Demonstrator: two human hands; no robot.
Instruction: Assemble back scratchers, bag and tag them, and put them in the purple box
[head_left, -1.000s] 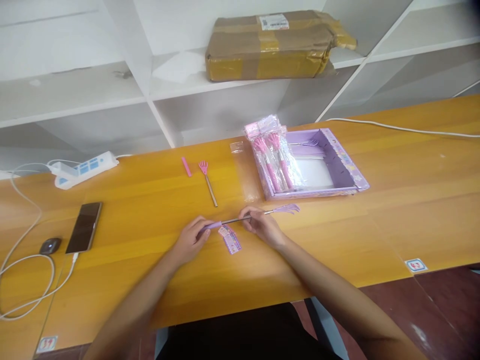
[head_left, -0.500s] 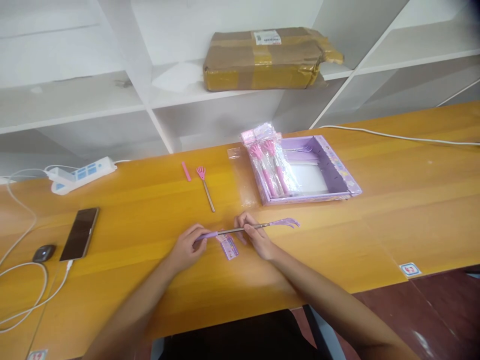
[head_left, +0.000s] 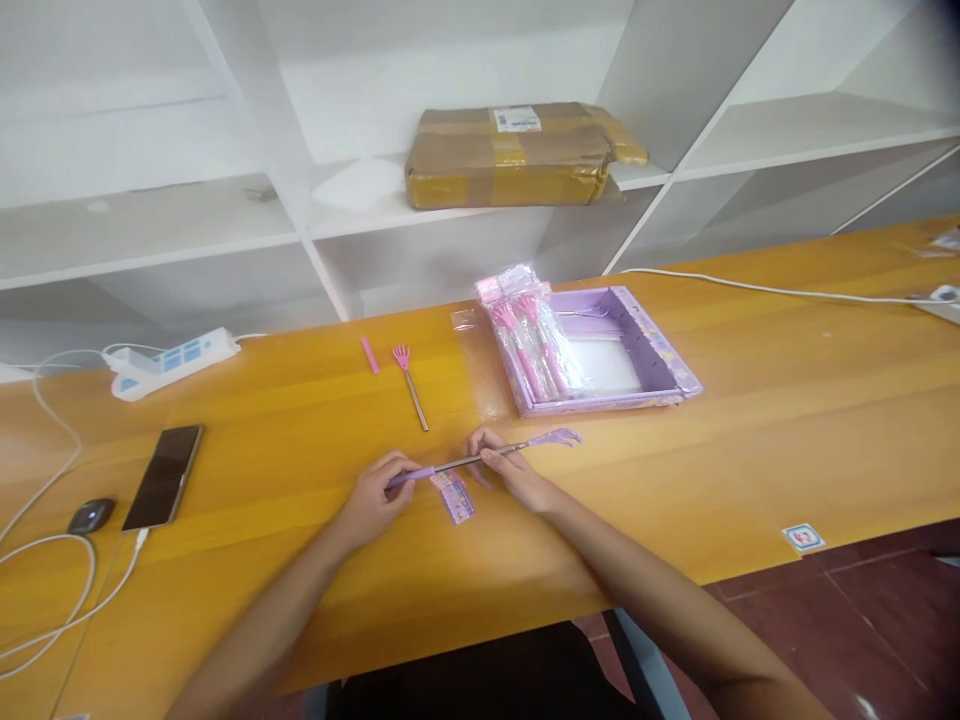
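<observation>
Between my hands lies a purple back scratcher [head_left: 459, 463] with a metal rod and a clawed head pointing right. My left hand [head_left: 377, 497] is closed round its purple handle. My right hand [head_left: 511, 472] pinches the metal rod near the claw. Just below the rod, a small purple printed card [head_left: 454, 497] rests on the table. Farther back, a pink claw head on a metal rod [head_left: 413, 388] lies beside a separate pink handle sleeve [head_left: 370, 355].
A purple display box [head_left: 686, 383] holds pink back scratchers in clear wrappers [head_left: 534, 350]. At left are a phone [head_left: 163, 478], a black mouse [head_left: 91, 515], cables and a white power strip [head_left: 176, 362]. A taped carton [head_left: 510, 160] sits on the shelf behind.
The view has shifted slightly, so the shelf and box appear lower. Both hands keep their hold on the back scratcher, and its claw end appears a little farther left.
</observation>
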